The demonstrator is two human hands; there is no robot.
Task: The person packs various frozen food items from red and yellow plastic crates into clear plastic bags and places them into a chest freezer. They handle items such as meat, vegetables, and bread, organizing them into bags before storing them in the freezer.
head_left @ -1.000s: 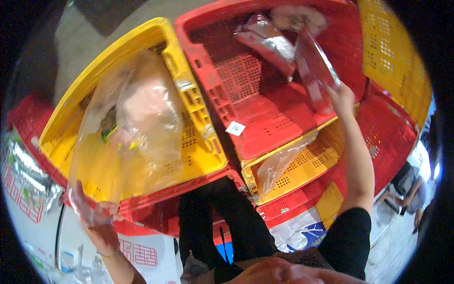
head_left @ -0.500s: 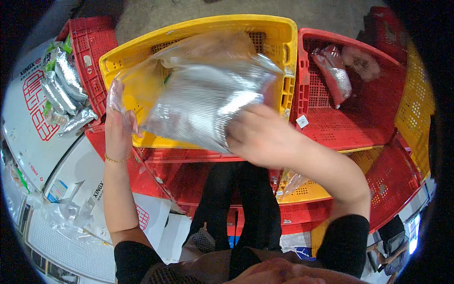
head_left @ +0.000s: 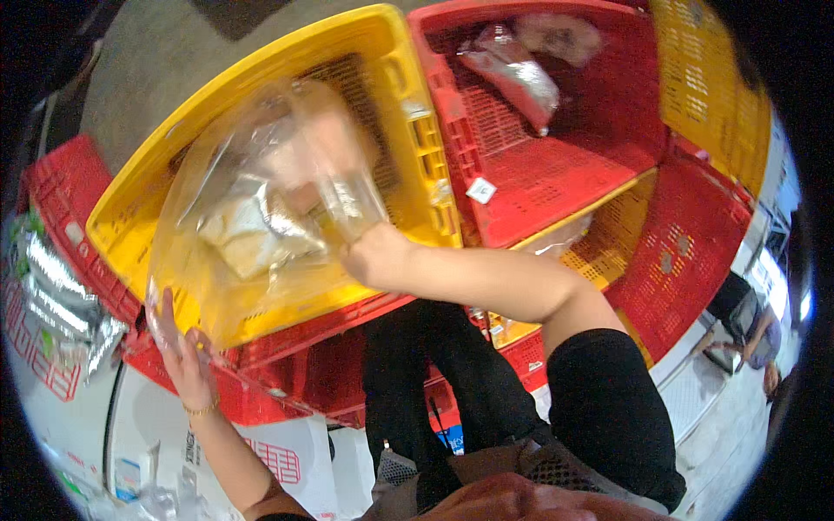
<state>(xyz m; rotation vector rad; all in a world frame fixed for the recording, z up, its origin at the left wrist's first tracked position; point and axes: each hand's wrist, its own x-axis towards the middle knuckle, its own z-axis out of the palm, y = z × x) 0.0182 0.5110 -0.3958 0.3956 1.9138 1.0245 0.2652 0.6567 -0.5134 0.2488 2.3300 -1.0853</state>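
Clear plastic bag (head_left: 261, 226) hangs open over the yellow crate (head_left: 400, 104), its lower edge pinched by the left hand (head_left: 178, 347), while the right hand (head_left: 373, 256) reaches inside, apparently gripping a blurred silvery packet (head_left: 252, 230); foil packets (head_left: 521, 74) lie in the red crate (head_left: 556, 174).

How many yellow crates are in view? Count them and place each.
3: large yellow crate under the clear bag, upright yellow crate upper right, low yellow crate beneath the red crate. Others may be hidden.
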